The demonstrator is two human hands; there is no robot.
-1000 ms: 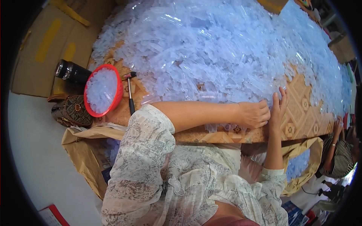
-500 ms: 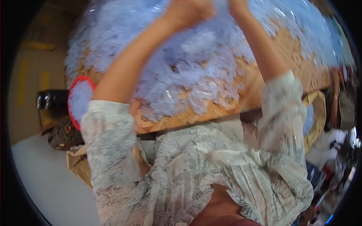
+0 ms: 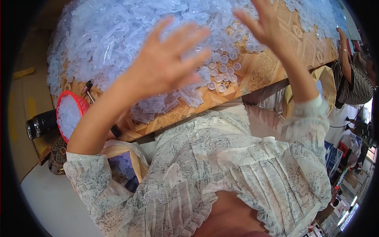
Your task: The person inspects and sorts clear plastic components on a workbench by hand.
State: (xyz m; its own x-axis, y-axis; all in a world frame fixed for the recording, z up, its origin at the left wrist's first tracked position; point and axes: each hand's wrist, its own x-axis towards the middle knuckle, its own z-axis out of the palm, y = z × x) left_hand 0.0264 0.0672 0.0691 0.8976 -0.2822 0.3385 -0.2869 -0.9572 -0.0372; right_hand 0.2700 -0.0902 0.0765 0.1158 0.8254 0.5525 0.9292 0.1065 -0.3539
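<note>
My left hand [image 3: 166, 59] is raised over the near part of a big heap of clear plastic pieces [image 3: 106, 35], fingers spread and holding nothing. To its right my right hand [image 3: 266, 25] is up too, its fingers apart and nothing in it, above the table's right side. Between and below the hands lie several small round clear caps [image 3: 223, 69] on the wood-patterned table [image 3: 256, 75]. Flat, narrow clear pieces [image 3: 158, 106] gather at the near table edge, partly behind my left wrist. Both hands are a little blurred.
At the left, a red-rimmed basket [image 3: 82, 103] holds clear pieces, next to a black bottle [image 3: 41, 124] and a patterned brown bag [image 3: 58, 156]. A dark-handled rod [image 3: 115, 131] passes behind my left forearm. Paper bags [image 3: 136, 158] hang below the edge. Another person's striped sleeve [image 3: 351, 85] is far right.
Both hands were farther away, at the top of the picture, with fingers drawn in. They have since come nearer and opened. The view has shifted, showing the round caps plainly.
</note>
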